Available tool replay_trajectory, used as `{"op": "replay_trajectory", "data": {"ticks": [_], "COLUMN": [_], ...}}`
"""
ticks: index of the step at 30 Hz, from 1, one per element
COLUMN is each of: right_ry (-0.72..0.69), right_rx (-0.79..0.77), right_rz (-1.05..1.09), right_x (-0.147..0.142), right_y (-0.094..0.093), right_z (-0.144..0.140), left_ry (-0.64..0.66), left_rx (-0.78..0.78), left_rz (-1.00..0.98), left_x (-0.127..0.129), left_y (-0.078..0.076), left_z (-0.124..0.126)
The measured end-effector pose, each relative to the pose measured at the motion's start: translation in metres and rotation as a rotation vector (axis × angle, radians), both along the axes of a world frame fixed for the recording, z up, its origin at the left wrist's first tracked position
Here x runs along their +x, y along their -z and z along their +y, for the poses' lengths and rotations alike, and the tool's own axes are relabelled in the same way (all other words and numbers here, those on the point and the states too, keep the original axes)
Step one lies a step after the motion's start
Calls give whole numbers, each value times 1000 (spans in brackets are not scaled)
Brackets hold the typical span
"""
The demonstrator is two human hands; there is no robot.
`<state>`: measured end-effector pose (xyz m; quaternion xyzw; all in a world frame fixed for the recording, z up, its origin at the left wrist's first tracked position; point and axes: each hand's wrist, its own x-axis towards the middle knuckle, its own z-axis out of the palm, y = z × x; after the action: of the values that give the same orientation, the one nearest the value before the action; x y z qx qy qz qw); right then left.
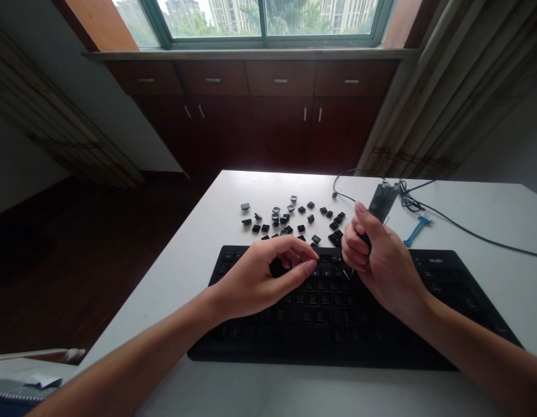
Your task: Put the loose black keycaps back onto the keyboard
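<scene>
A black keyboard [268, 336] lies across the table, and many of its key positions in the middle show bare sockets. Over its upper middle is my left hand [264, 269], thumb and forefinger brought together in a pinch; anything between the tips is too small to make out. My right hand [381, 255] is wrapped around a dark-handled keycap puller [382, 200], held over the right half of the keyboard. Thin metal wire shows below the fist. Loose black keycaps [311, 218] are scattered behind the keyboard, some upside down.
A blue brush [418, 229] with pale bristles lies behind the keyboard at right. Beside it a black cable [468, 223] is coiled and runs off to the right. The white table [173, 255] ends at the left; brown cabinets [277, 121] stand beyond under a window.
</scene>
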<state>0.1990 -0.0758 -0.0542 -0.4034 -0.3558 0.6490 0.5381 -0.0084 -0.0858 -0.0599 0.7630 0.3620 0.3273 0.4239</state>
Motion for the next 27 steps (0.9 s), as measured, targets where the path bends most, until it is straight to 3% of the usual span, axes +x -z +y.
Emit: {"op": "replay_trajectory", "data": {"ticks": [9, 13, 19, 23, 27], "right_ry": [-93, -138, -232, -250, -206], "right_rx": [159, 237, 303, 355, 391], "right_rz": [-153, -105, -62, -62, -88], "right_x": [-4, -7, -10, -11, -12], "right_y": [9, 10, 10, 13, 15], "right_z": [-3, -2, 2, 2, 0], "left_ry": [15, 18, -53, 73, 197], "left_rx": [14, 54, 330, 486, 507], "left_rz": [24, 59, 268, 483, 471], "left_x": [1, 1, 4, 23, 42], "left_y": [0, 1, 9, 10, 11], "left_z": [-1, 0, -4, -1, 9]}}
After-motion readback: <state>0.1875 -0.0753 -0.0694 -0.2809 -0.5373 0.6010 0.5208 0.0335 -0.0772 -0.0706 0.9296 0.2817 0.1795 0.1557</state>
